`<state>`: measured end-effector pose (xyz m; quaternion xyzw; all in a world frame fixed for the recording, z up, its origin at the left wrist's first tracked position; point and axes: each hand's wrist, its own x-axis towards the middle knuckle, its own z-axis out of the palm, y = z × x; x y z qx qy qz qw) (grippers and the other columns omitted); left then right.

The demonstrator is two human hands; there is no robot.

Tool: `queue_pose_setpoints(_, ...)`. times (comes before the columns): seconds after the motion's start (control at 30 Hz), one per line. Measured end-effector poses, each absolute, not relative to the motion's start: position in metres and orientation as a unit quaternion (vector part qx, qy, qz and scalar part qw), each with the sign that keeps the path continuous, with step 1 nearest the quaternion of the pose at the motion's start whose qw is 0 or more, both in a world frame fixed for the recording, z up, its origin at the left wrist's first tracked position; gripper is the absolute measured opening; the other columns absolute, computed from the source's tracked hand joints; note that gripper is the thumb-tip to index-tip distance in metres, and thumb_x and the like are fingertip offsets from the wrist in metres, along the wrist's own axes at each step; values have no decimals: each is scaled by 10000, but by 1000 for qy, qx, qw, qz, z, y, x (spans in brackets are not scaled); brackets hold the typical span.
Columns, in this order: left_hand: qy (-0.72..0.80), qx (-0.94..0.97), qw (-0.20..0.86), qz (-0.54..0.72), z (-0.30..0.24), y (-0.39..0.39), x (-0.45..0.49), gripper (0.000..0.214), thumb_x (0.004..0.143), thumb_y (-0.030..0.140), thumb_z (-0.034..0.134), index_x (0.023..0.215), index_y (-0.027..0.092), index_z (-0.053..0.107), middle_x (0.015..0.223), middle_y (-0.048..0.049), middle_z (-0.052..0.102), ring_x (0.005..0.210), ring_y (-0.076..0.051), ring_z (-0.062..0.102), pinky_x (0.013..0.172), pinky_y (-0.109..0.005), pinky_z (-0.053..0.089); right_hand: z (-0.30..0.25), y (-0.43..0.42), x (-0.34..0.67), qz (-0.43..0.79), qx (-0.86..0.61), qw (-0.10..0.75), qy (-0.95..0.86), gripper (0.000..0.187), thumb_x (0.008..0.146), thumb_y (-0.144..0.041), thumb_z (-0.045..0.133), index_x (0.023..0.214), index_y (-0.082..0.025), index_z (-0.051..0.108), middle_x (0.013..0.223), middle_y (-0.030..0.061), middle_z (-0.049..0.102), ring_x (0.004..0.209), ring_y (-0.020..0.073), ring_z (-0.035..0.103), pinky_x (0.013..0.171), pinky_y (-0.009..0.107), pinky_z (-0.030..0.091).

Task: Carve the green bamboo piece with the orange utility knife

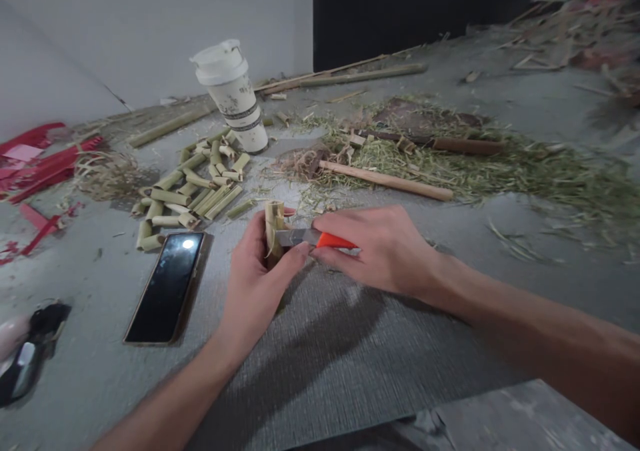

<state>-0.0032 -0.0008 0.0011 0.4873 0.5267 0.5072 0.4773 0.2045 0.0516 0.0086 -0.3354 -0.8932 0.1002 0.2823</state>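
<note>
My left hand (257,274) is closed around a short piece of bamboo (274,224), which stands roughly upright with its top showing above my fingers. In my right hand (380,247) is a knife with an orange handle (336,241). Its grey blade (295,237) lies across the side of the bamboo, and a thin pale sliver curls there. My left thumb reaches to the blade. The lower part of the bamboo is mostly hidden by my left hand. Beyond and to the left lies a heap of short cut green bamboo pieces (173,197).
A phone (165,287) lies left of my hands. Behind the heap stands a white lidded cup (235,97). A wooden-handled tool (390,179) rests on green shavings (525,171) at the right. Red strips (45,164) lie far left, and a blurred pile of sticks (575,31) is back right.
</note>
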Motion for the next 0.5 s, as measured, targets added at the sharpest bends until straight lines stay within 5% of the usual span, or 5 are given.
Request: queue_pose_setpoints(0.5,557,528,427,478,3,-4,-5,242,1005,354,752,1215,281,656,754,56,536,606,-104,466,562,-240,419,9,50,204,90,-321,318,-888,292,1107,-429,587,986,-207,733,856,20,793,698,147,643,594,308,272)
